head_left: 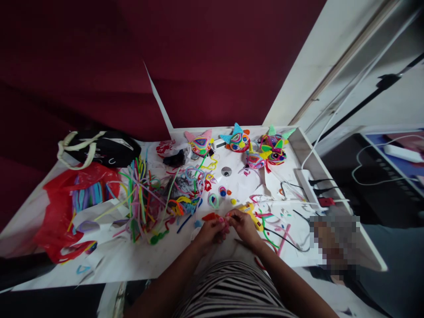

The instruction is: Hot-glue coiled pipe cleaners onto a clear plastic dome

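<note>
Close to the table's front edge, my left hand [211, 233] is closed around a small pink coiled piece [221, 220], apparently pipe cleaner. The fingertips of my right hand [243, 224] are pinched together at the right side of that piece. An orange piece [210, 216] shows just beyond my left fingers; whether it is joined to the pink one I cannot tell. Just past my right hand lies a yellow glue gun [253, 216]. Beyond both hands are a pale green coil [213, 201], a blue-and-red coil [222, 191] and a yellow disc [233, 201].
Colourful horned heads [239, 138] stand along the back. Loose pipe cleaners [141, 194] heap up at the left beside a red plastic bag [56, 212] and a black bag [102, 148]. A power strip [309, 187] with cables lies right. A blurred-out person [334, 247] is at the right edge.
</note>
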Available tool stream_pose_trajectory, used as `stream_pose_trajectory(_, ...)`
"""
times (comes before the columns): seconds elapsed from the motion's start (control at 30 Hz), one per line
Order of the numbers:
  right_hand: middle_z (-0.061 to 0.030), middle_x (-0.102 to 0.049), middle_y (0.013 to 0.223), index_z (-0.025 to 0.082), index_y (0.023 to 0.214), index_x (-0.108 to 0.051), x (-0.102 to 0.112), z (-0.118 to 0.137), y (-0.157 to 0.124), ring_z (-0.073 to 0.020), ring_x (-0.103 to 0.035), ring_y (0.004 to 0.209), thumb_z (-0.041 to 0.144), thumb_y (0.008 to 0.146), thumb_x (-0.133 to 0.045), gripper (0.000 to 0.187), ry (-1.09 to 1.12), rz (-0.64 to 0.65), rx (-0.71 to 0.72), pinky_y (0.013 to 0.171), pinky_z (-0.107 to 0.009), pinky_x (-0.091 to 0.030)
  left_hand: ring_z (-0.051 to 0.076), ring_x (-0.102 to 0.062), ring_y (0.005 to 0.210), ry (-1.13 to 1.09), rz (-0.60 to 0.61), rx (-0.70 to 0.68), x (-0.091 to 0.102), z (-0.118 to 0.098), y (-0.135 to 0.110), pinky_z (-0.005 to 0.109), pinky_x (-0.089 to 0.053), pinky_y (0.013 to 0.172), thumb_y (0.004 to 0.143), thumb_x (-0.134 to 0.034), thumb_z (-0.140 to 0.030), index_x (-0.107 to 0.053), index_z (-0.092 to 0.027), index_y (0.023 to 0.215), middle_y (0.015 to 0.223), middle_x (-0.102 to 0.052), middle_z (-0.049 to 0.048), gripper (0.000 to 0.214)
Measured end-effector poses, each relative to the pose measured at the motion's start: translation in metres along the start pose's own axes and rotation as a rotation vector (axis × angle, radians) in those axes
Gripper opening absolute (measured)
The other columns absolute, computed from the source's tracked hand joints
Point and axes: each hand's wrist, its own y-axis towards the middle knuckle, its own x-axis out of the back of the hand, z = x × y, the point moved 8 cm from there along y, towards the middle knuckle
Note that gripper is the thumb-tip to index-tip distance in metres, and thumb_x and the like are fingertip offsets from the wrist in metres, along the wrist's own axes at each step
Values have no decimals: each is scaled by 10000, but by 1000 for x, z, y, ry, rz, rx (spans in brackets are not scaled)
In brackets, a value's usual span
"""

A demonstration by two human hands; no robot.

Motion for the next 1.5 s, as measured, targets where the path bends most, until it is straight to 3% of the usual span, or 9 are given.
stream_pose_trajectory(0.13, -48, -633, 1049, 177, 1085, -598, -6, 0, -2, -146, -619, 849, 385, 917, -544, 273, -3, 20, -15, 746, -345, -538, 159, -630, 838, 69, -68, -13, 8, 6, 2, 338, -554, 734, 934, -544, -359, -585, -126, 1087, 1009, -630, 62, 282)
stream_pose_trajectory(0.4, -53, -627, 1076, 179, 1104, -593, -16, -3, 1, -155, -619, 876, 382, 912, -551, 283, 32, 73, -18, 764, -357, -537, 136, -625, 768, 113, -88, -39, 19, 14, -4, 300, -553, 676, 933, -550, -342, -592, -120, 1051, 947, -633, 46, 255)
stream_pose_trajectory(0.73, -42, -633, 1031, 168, 1067, -601, -26, -7, 6, -145, -620, 839, 375, 908, -561, 265, 151, 126, -83, 732, -337, -540, 168, -628, 866, 38, -101, -78, 28, 6, -10, 347, -553, 752, 928, -556, -342, -588, -126, 1086, 1030, -626, 63, 269)
stream_pose_trajectory(1.03, -52, -627, 1058, 168, 1120, -582, -22, -12, 8, -151, -623, 846, 398, 913, -547, 311, 351, 102, -195, 724, -342, -543, 146, -625, 793, -103, -52, -135, 26, -18, -24, 319, -551, 700, 941, -527, -376, -578, -127, 1095, 979, -629, 56, 297)
stream_pose_trajectory(1.5, -43, -630, 1029, 158, 1091, -590, -44, -13, 2, -145, -623, 827, 369, 900, -574, 285, 351, 187, -208, 705, -330, -543, 127, -619, 733, -86, -23, -71, 25, -7, -39, 291, -546, 656, 944, -521, -386, -592, -120, 1042, 919, -634, 43, 292)
